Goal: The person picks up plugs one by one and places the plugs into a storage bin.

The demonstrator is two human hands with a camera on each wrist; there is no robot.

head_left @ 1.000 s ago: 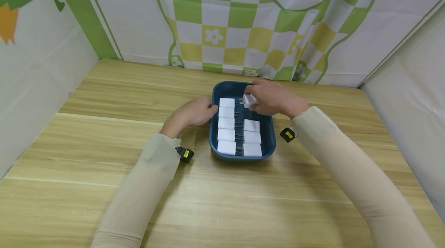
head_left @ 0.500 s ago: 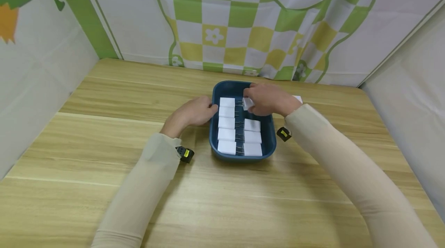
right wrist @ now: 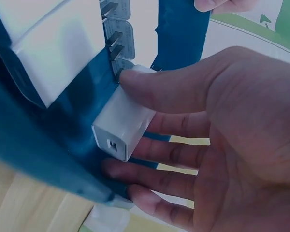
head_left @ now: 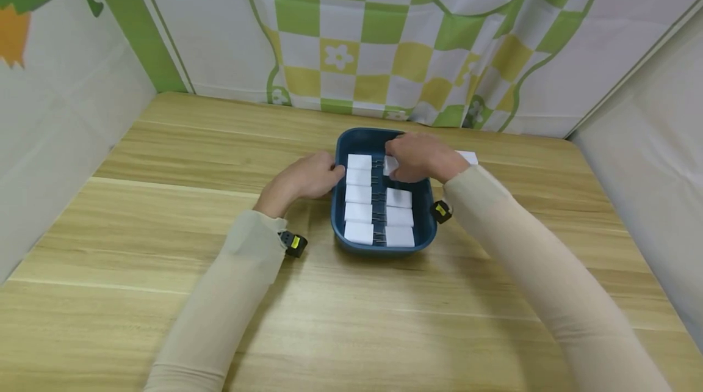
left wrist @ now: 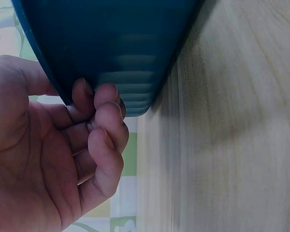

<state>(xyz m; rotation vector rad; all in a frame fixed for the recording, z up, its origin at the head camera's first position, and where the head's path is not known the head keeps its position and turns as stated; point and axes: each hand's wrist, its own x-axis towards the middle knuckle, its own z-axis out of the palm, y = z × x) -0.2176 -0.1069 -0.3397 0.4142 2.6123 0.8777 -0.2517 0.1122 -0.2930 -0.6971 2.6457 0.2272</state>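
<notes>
In the head view a dark blue plastic bin [head_left: 383, 251] stands on the table, with white plug-in chargers in two columns. The left column [head_left: 359, 195] is longer than the right column [head_left: 399, 217]; their metal prongs face each other. My right hand [head_left: 421, 157] reaches into the bin's far right part. Between thumb and fingers it pinches a white charger [right wrist: 123, 118], whose USB port shows in the right wrist view; a gap parts it from the right column. My left hand [head_left: 306, 176] grips the bin's left rim, thumb over the edge and fingers curled outside against the wall.
Another white thing [head_left: 468, 157], partly hidden by the right wrist, lies on the wooden table [head_left: 219, 196] right of the bin. A patterned curtain [head_left: 379, 44] hangs along the table's far edge, and white cloth [head_left: 653, 93] closes the right side.
My right hand has moved a little left and lower into the bin with the charger. The white thing behind the wrist has come into view. The left hand has not moved.
</notes>
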